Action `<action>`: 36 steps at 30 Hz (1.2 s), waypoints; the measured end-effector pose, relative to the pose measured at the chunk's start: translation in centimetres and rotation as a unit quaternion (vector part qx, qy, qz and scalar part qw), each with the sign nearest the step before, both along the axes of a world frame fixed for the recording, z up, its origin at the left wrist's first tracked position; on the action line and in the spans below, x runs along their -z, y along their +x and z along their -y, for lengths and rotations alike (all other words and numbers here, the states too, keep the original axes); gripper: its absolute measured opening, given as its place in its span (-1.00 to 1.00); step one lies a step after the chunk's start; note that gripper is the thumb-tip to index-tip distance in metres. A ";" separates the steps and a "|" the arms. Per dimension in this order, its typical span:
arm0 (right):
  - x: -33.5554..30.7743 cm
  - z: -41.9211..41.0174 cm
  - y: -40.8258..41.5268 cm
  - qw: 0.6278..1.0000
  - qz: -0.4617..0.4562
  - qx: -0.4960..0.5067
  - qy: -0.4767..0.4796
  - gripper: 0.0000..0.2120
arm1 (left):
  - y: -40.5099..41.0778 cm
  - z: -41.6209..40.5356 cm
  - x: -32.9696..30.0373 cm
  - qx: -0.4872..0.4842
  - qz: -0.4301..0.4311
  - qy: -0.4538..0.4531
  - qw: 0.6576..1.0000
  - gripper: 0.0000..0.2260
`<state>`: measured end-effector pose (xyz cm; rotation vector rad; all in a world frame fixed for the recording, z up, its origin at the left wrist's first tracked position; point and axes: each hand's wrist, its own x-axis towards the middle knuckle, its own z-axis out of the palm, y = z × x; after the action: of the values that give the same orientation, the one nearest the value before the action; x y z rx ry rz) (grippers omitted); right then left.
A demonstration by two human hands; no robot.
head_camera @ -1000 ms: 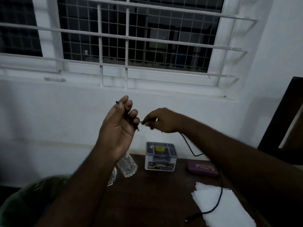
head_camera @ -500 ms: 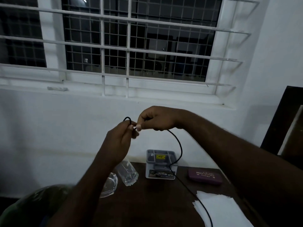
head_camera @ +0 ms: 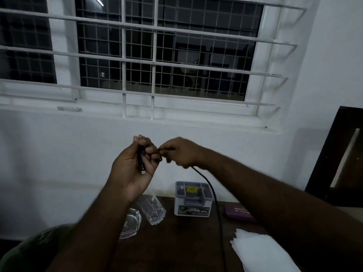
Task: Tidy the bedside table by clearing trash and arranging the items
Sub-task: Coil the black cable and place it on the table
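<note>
Landmark: small grey plastic organiser box (head_camera: 193,199) with a yellow label inside and a printed strip on its front, set at the back edge of the dark wooden bedside table (head_camera: 176,244), against the white wall.

Item 1. Thin black cable (head_camera: 215,199). It is held in the air above the box by both hands; its loose length is hung down past the right side of the box and is lost at the lower frame edge. 1 plug end is seen against the left palm.

Item 2. Left hand (head_camera: 135,165). It is raised above and left of the box, fingers curled partly closed round several gathered turns of the cable, palm turned toward the camera.

Item 3. Right hand (head_camera: 181,153). It is raised above the box, touching the left fingertips, closed in a pinch on the cable; it is motion-blurred.

Item 4. Clear glass tumbler (head_camera: 151,210). It is stood just left of the box, tilted in the wide-angle view.

Item 5. Clear glass ashtray (head_camera: 130,224). It is placed left of the tumbler, partly hidden by the left forearm.

Item 6. Flat purple case with pale lettering (head_camera: 238,212). It is laid right of the box, partly covered by the right forearm.

Item 7. Stack of white paper sheets (head_camera: 261,252). It is laid nearer the camera, right of the box.
</note>
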<state>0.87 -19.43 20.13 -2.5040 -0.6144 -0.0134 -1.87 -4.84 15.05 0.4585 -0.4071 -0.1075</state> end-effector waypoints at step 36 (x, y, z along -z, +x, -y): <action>2.8 0.1 -2.6 0.976 -0.207 -0.058 0.019 -0.77 | 0.7 1.4 1.8 -0.225 -0.059 0.090 0.968 -0.80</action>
<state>-1.70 -19.49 17.35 -2.3295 -0.5733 0.5229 -1.20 -6.23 13.21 0.7108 -0.1680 0.2699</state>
